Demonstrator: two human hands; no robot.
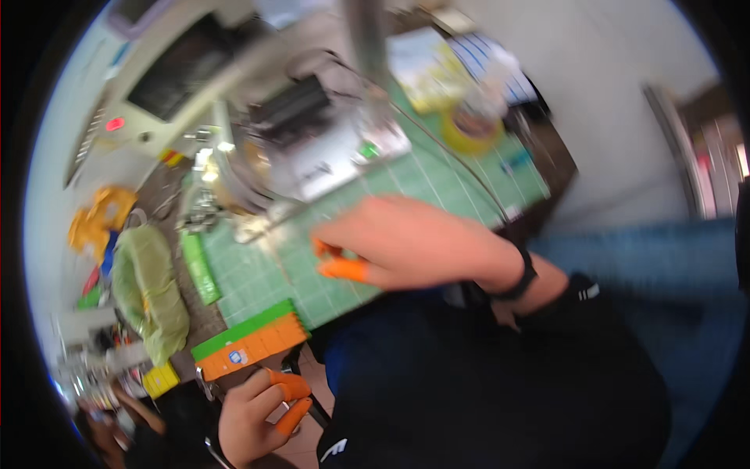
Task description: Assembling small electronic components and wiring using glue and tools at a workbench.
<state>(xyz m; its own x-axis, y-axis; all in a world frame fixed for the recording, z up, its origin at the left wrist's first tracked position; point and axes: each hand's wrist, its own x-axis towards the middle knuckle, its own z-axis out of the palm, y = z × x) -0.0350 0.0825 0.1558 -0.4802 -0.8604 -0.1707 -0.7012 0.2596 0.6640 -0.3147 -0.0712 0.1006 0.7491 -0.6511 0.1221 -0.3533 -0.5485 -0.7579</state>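
Observation:
My right hand (383,242) is over the green gridded mat (336,301), in front of a bench machine. Orange covers sit on its thumb and a fingertip. Motion smears these curled fingers, and whether they hold anything is unclear. Lower and to the left, my left hand (254,422) is beside the bench's near edge, below an orange and green box (254,344). Its fingers are bent, with the orange-covered thumb and forefinger drawn close together. A small pale glint shows between them, too little to name.
The machine has blurred metal parts (234,184) and a white plate (344,168). A yellow bottle (473,129) and papers (426,66) lie at the back right. On the left are a green packet (201,270) and a yellow-green bag (148,285). Another person (144,426) is at lower left.

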